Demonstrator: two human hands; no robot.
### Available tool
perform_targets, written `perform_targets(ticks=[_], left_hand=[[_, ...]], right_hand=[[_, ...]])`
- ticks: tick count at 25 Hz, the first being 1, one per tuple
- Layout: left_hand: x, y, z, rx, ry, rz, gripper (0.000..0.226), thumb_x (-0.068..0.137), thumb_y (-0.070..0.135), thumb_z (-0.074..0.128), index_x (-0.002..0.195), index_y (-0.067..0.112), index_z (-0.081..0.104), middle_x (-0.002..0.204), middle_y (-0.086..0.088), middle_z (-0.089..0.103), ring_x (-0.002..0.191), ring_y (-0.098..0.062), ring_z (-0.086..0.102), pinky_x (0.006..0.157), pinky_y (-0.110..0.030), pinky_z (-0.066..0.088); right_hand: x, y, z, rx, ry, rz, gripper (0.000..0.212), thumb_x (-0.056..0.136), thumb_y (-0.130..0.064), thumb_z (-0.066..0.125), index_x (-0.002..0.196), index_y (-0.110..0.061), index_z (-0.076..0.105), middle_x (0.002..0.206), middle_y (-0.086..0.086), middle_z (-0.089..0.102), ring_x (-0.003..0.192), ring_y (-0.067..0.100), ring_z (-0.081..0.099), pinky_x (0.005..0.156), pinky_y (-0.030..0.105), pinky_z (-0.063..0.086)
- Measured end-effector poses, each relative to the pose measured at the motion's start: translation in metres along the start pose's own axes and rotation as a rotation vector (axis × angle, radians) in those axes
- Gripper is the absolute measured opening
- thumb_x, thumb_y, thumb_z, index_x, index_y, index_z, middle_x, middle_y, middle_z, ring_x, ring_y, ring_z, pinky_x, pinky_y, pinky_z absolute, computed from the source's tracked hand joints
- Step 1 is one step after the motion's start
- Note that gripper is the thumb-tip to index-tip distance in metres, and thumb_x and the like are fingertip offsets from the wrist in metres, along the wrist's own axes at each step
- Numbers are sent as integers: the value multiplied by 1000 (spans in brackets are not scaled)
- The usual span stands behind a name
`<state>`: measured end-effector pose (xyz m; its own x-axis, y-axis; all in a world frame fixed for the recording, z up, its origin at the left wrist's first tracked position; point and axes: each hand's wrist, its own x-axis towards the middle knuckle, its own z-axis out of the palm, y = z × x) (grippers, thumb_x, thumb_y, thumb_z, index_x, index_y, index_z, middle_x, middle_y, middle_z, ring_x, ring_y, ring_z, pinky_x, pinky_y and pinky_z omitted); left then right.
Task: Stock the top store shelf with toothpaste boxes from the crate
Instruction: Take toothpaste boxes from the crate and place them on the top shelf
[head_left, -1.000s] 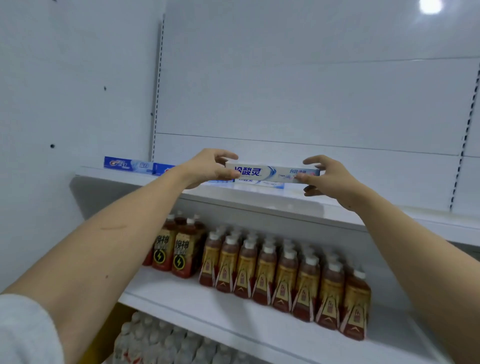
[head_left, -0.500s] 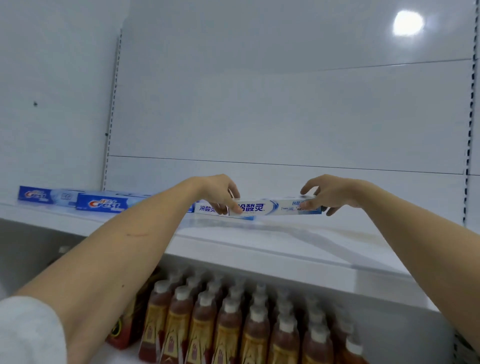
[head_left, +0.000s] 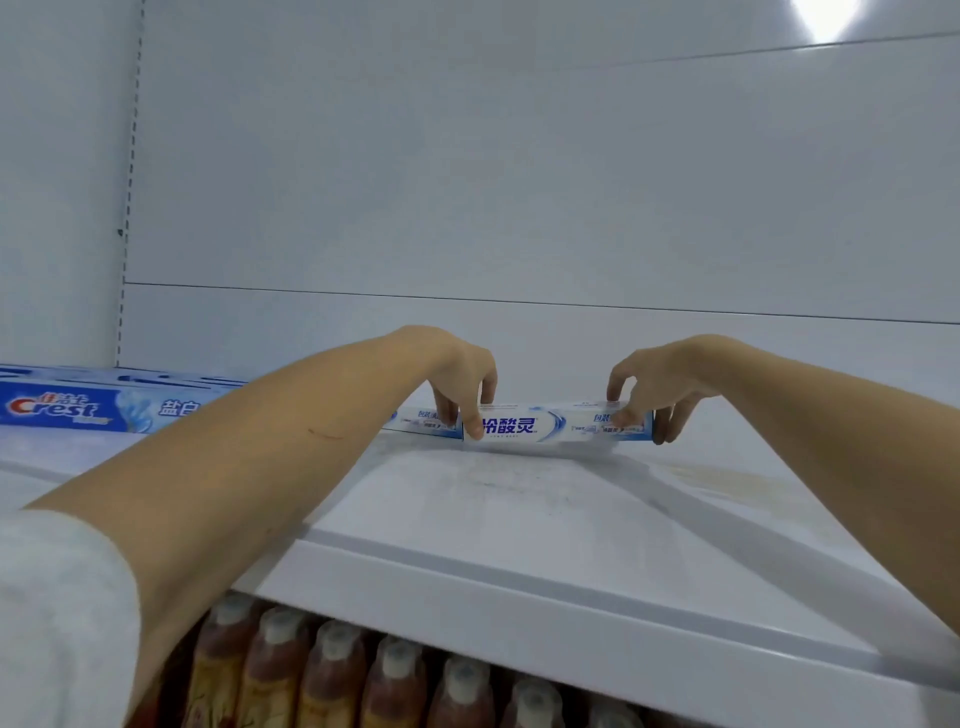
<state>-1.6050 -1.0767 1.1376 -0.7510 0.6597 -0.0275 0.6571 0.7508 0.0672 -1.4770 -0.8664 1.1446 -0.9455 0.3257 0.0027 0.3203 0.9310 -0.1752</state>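
A: Okay, quick one. I've got both hands on the white box (head_left: 558, 425), centre of frame, lying flat on the top shelf (head_left: 519, 519) near the back wall (head_left: 519, 208).

B: Grip?

A: Left hand (head_left: 460, 376) pinches the box's left end, thumb on the front face, fingers curled over the top. Right hand (head_left: 657, 384) pinches the right end, thumb at the front and fingers wrapped round the end cap. Neither hand is spread.

B: Is the box down or hovering?

A: Looks seated on the shelf, shadow tight under it, but I can't tell for sure.

B: Neighbours?

A: Another white box (head_left: 423, 420) just left of it, mostly hidden by my left hand; the ends seem to touch. Crest box (head_left: 104, 410) at the left edge of frame. Bottles (head_left: 395, 680) on the shelf below, bottom of frame. Crate not in view.

B: Risks?

A: My guess: if I pull the hands away unevenly, the box skews out of the row. The left fingers sit right at the joint between the two boxes, so withdrawing could drag the neighbour forward. Pushing further left could shunt the whole row. It lies well back from the edge, so I'd judge a fall unlikely.
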Motion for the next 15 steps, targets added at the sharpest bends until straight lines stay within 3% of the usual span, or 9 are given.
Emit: perform_targets(ticks=[5, 8, 11, 15], left_hand=[[25, 4, 13, -20, 67, 56, 50, 80, 10, 79, 126, 10, 58, 120, -8, 64, 71, -23, 73, 70, -28, 56], [22, 0, 15, -80, 61, 94, 47, 83, 2, 74, 127, 11, 60, 126, -7, 59, 69, -21, 71, 73, -26, 57], [11, -3, 12, -141, 66, 105, 46, 85, 4, 72, 129, 11, 59, 126, -7, 58, 70, -20, 71, 78, -30, 59], [-5, -6, 7, -157, 111, 97, 45, 90, 18, 70, 132, 12, 56, 119, -5, 61, 86, -22, 68, 79, -34, 60]], right_hand=[[14, 10, 10, -43, 58, 60, 42, 92, -19, 64, 129, -13, 48, 102, 19, 68, 85, 31, 74, 86, 42, 58], [16, 10, 17, -42, 61, 69, 42, 93, -18, 62, 133, -14, 49, 119, 12, 61, 92, 28, 73, 93, 39, 56], [9, 6, 17, -28, 65, 70, 42, 95, -20, 59, 136, -16, 48, 121, 7, 54, 99, 27, 70, 94, 39, 55], [-8, 0, 15, -73, 86, 70, 42, 97, -24, 55, 137, -16, 46, 119, 10, 54, 109, 29, 62, 91, 43, 56]])
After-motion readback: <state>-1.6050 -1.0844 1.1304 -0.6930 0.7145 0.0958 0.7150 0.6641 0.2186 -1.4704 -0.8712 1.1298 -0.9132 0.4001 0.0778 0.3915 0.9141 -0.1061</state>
